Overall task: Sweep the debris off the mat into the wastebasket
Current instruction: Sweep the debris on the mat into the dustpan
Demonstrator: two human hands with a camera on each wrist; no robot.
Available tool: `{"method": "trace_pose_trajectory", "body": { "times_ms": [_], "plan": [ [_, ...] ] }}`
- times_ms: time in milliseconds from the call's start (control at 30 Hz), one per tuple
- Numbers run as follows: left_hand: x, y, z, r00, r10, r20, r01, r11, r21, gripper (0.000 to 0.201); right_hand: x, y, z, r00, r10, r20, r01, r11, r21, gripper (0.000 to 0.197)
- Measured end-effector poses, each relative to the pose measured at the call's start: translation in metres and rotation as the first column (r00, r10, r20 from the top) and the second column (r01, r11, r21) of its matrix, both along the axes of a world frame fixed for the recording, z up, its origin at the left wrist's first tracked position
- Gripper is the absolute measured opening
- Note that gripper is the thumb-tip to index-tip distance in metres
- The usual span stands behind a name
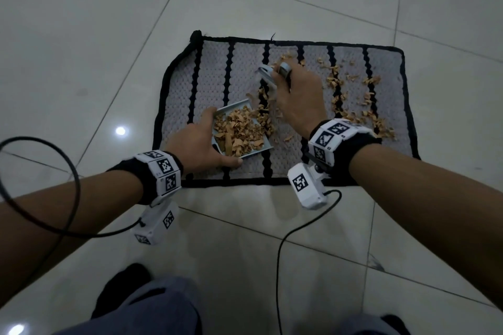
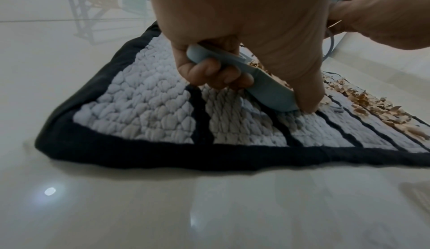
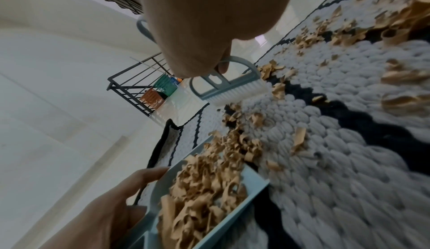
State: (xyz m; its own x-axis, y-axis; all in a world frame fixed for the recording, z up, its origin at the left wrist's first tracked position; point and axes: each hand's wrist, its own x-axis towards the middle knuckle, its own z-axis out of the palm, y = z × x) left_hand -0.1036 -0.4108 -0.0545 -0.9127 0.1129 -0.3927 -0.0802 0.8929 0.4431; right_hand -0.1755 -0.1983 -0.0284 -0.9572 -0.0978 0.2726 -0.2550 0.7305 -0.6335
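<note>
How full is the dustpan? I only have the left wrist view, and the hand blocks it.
Observer: The dustpan is heaped with brown debris over most of its floor.
Operator: Where is the brush?
Observer: The right hand holds the brush just beyond the pan's open edge, bristles down at the mat.
Operator: Is much left to sweep?
Observer: Yes. Loose debris is scattered over the mat's right half, from the far edge to the near right corner.
</note>
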Motion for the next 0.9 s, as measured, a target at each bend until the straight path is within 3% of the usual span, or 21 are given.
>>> {"method": "trace_pose_trajectory", "body": {
  "times_ms": [367,600,900],
  "plan": [
    [0.005,0.005,0.003,0.999,0.030,0.015,-0.030,0.999,-0.020,0.121,0.010,0.017,-0.004,0.981,0.158,0.113,-0.164,0.985,0.048,0.008],
    [0.006,0.008,0.004,1.000,0.027,0.005,-0.027,0.999,-0.021,0.122,0.034,0.006,-0.005,0.993,0.005,0.117,-0.011,0.998,0.054,0.016],
    [0.005,0.008,0.009,1.000,-0.006,-0.003,0.006,1.000,0.016,0.121,0.041,-0.023,0.001,0.991,-0.064,0.114,0.064,0.998,0.001,0.022]
  ]
}}
